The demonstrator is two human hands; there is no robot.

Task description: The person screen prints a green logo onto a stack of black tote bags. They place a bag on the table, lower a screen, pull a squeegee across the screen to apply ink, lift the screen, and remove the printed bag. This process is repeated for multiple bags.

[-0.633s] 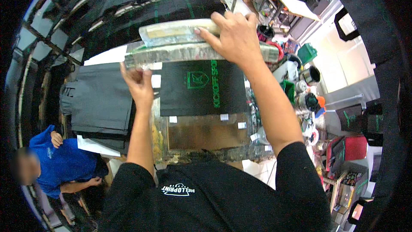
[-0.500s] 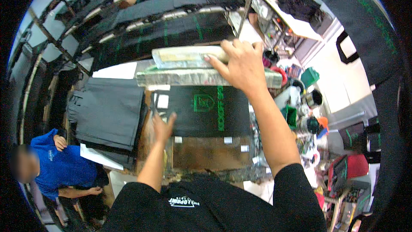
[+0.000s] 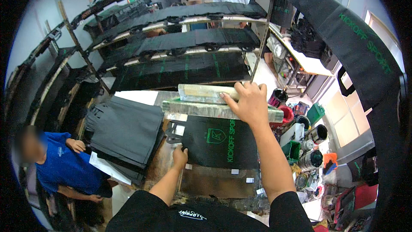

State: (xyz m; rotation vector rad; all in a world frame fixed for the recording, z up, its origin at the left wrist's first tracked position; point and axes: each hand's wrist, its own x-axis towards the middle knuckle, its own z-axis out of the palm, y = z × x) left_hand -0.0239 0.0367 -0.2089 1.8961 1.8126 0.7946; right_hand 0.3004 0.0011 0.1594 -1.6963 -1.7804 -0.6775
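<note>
A black fabric bag [image 3: 199, 139] with a green printed crest and lettering lies flat on the worktable. Its cut-out handle points left. At the bag's left edge, just below the handle, the fingers of my left hand [image 3: 180, 157] are closed on the fabric. Beyond the bag, a screen printing frame [image 3: 206, 109] stands tilted up, its near edge toward me. A squeegee [image 3: 201, 93] with a pale wooden handle rests against it. My right hand [image 3: 252, 103] is wrapped over the frame's right part, thumb against the squeegee; the frame hides the bag's far edge.
Left of the bag is a stack of black bags [image 3: 126, 124], beside a person in a blue shirt [image 3: 71, 157]. Paint cans and tubs [image 3: 311, 159] crowd the right side. Racks of black bags [image 3: 184, 66] stand behind; printed black fabric [image 3: 343, 21] hangs at upper right.
My left hand has gone from spread fingers near the handle to a closed grip on the bag's edge. The view has tilted up, and a person in a light shirt shows at the back.
</note>
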